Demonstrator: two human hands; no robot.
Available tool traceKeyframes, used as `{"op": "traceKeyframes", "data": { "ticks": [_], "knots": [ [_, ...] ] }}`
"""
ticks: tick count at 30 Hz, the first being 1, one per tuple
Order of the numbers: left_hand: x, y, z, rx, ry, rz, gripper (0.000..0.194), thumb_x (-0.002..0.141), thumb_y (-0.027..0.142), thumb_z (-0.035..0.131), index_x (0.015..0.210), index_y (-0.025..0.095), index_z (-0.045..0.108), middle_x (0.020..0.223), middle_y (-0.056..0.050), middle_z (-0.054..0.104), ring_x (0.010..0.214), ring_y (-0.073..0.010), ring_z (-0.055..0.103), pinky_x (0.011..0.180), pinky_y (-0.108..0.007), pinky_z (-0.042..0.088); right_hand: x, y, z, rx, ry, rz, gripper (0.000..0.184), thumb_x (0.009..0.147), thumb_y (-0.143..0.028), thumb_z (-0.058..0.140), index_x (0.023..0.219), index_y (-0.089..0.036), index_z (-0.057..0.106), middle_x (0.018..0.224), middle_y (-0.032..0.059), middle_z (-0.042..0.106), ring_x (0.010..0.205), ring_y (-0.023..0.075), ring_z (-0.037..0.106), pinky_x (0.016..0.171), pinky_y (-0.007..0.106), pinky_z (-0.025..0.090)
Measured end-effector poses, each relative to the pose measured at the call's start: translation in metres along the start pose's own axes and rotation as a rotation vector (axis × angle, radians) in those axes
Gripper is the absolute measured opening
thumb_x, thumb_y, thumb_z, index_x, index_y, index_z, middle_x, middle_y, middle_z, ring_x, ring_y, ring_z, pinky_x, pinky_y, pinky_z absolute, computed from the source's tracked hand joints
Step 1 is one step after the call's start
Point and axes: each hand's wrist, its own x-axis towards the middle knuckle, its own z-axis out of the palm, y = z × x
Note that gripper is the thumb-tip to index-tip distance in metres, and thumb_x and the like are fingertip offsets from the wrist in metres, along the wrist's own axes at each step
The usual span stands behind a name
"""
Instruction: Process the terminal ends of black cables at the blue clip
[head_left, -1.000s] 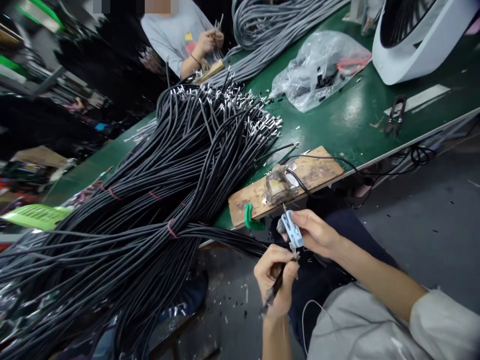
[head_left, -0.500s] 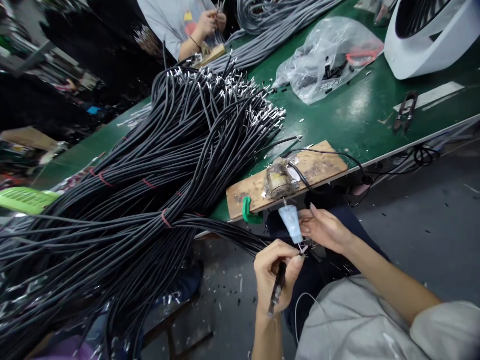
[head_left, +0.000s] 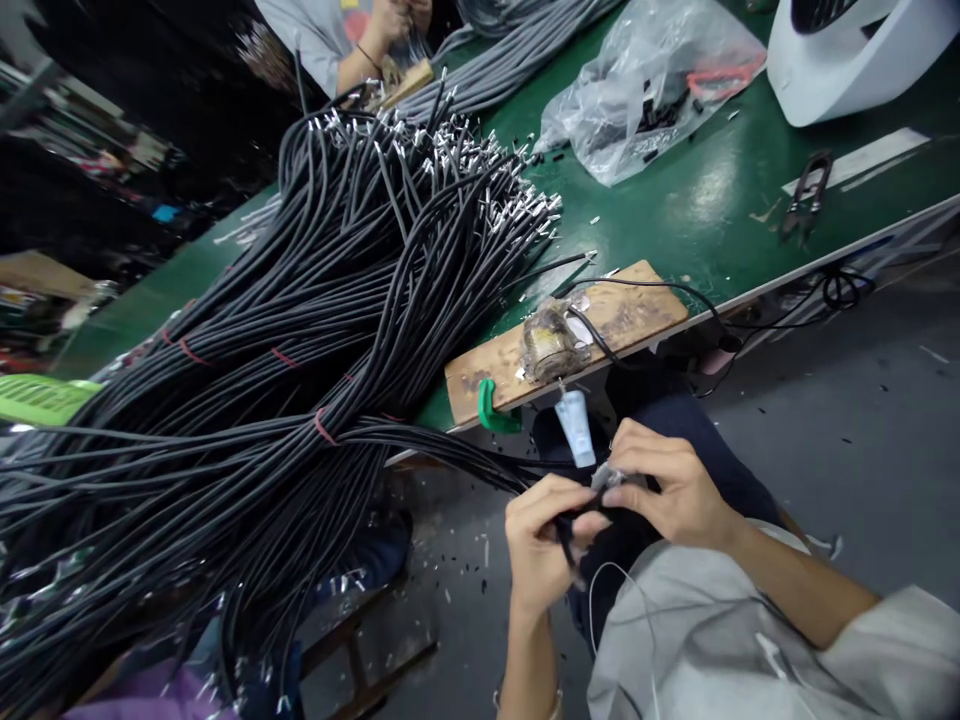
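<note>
My left hand [head_left: 540,535] is closed around a black cable [head_left: 566,545], thumb and fingers pinched near its end. Against it, my right hand [head_left: 667,480] pinches the pale wire end [head_left: 606,476] of the same cable; the fingertips partly hide it. Just above both hands, apart from them, a light-blue tapered nozzle [head_left: 576,428] points down from a small motor [head_left: 549,342] wrapped in clear film. That motor sits on a wooden board [head_left: 637,300] at the table's edge, held by a green clamp [head_left: 491,408].
A large heap of black cables [head_left: 360,300] with white wire ends covers the left of the green table [head_left: 720,220]. Behind lie a plastic bag [head_left: 622,100] of black pieces, thread snips [head_left: 808,195] and a white fan-like housing [head_left: 840,70]. Another person's hand [head_left: 390,20] works at the back.
My right hand has moved from beside the blue nozzle down to the cable end and closed on it. My left hand has drawn the cable end away from the nozzle. The view has shifted slightly.
</note>
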Motion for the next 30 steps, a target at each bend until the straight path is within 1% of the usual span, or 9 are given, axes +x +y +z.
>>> {"op": "traceKeyframes", "data": {
  "ticks": [3, 7, 9, 12, 16, 21, 25, 27, 30],
  "knots": [
    [-0.007, 0.003, 0.001, 0.035, 0.057, 0.005, 0.014, 0.083, 0.015, 0.065, 0.093, 0.019, 0.074, 0.076, -0.004, 0.067, 0.061, -0.0130, 0.061, 0.053, -0.021, 0.046, -0.001, 0.004, 0.005, -0.079, 0.079, 0.013, 0.019, 0.088, -0.013, 0.059, 0.069, -0.015, 0.062, 0.062, 0.0033, 0.056, 0.064, 0.0159, 0.047, 0.060, 0.032, 0.040],
    [-0.012, 0.004, 0.013, 0.147, 0.141, -0.098, 0.004, 0.082, 0.019, 0.066, 0.083, 0.016, 0.069, 0.068, 0.000, 0.057, 0.057, -0.0106, 0.054, 0.052, -0.020, 0.041, -0.006, 0.003, 0.015, -0.254, 0.204, -0.047, 0.023, 0.086, -0.010, 0.054, 0.065, -0.017, 0.059, 0.059, 0.0022, 0.049, 0.062, 0.0164, 0.040, 0.063, 0.035, 0.038],
    [-0.012, 0.003, 0.018, 0.150, 0.184, -0.142, 0.010, 0.084, 0.023, 0.065, 0.077, 0.016, 0.065, 0.065, 0.002, 0.052, 0.053, -0.0086, 0.049, 0.050, -0.019, 0.038, -0.008, 0.004, 0.019, -0.156, 0.212, -0.011, 0.019, 0.086, -0.012, 0.054, 0.071, -0.017, 0.063, 0.064, 0.0040, 0.053, 0.066, 0.0179, 0.045, 0.064, 0.035, 0.040],
    [-0.013, 0.002, 0.020, 0.121, 0.203, -0.189, 0.016, 0.087, 0.026, 0.061, 0.075, 0.016, 0.064, 0.065, 0.002, 0.049, 0.052, -0.0084, 0.048, 0.048, -0.019, 0.035, -0.009, 0.009, 0.023, 0.162, 0.192, 0.140, 0.021, 0.090, -0.017, 0.053, 0.074, -0.017, 0.067, 0.067, 0.0052, 0.058, 0.071, 0.0186, 0.050, 0.064, 0.034, 0.041],
    [-0.013, 0.003, 0.016, 0.073, 0.135, -0.211, 0.025, 0.091, 0.027, 0.056, 0.070, 0.016, 0.063, 0.064, 0.001, 0.049, 0.050, -0.0082, 0.046, 0.046, -0.020, 0.032, -0.011, 0.021, 0.024, 0.504, 0.160, 0.337, 0.026, 0.089, -0.025, 0.059, 0.065, -0.017, 0.067, 0.064, 0.0028, 0.056, 0.068, 0.0161, 0.049, 0.063, 0.031, 0.040],
    [-0.010, 0.008, 0.011, 0.057, 0.040, -0.232, 0.041, 0.095, 0.029, 0.049, 0.057, 0.016, 0.053, 0.054, 0.003, 0.045, 0.045, -0.0072, 0.042, 0.046, -0.021, 0.030, -0.009, 0.024, 0.017, 0.675, 0.074, 0.547, 0.029, 0.086, -0.037, 0.062, 0.069, -0.014, 0.066, 0.065, 0.0007, 0.054, 0.061, 0.0124, 0.047, 0.059, 0.027, 0.038],
    [-0.007, 0.010, 0.007, 0.061, -0.018, -0.301, 0.047, 0.097, 0.034, 0.045, 0.053, 0.016, 0.047, 0.050, 0.003, 0.042, 0.042, -0.0071, 0.040, 0.045, -0.021, 0.029, -0.003, 0.019, 0.009, 0.474, 0.015, 0.409, 0.020, 0.077, -0.033, 0.073, 0.086, -0.015, 0.069, 0.083, 0.0052, 0.061, 0.073, 0.0150, 0.054, 0.064, 0.027, 0.042],
    [-0.005, 0.010, 0.006, 0.057, -0.048, -0.285, 0.046, 0.096, 0.034, 0.047, 0.054, 0.016, 0.049, 0.051, 0.003, 0.043, 0.044, -0.0080, 0.042, 0.045, -0.022, 0.030, -0.002, 0.017, 0.011, 0.412, 0.058, 0.338, 0.018, 0.075, -0.031, 0.077, 0.077, -0.016, 0.068, 0.078, 0.0047, 0.060, 0.070, 0.0146, 0.053, 0.061, 0.027, 0.042],
    [-0.003, 0.010, 0.007, 0.060, -0.048, -0.186, 0.041, 0.090, 0.034, 0.056, 0.054, 0.016, 0.052, 0.052, 0.002, 0.047, 0.046, -0.0091, 0.046, 0.047, -0.022, 0.034, -0.006, 0.016, 0.022, 0.510, 0.160, 0.408, 0.029, 0.079, -0.041, 0.073, 0.068, -0.017, 0.060, 0.064, 0.0003, 0.053, 0.059, 0.0127, 0.049, 0.055, 0.026, 0.040]
  ]
}}
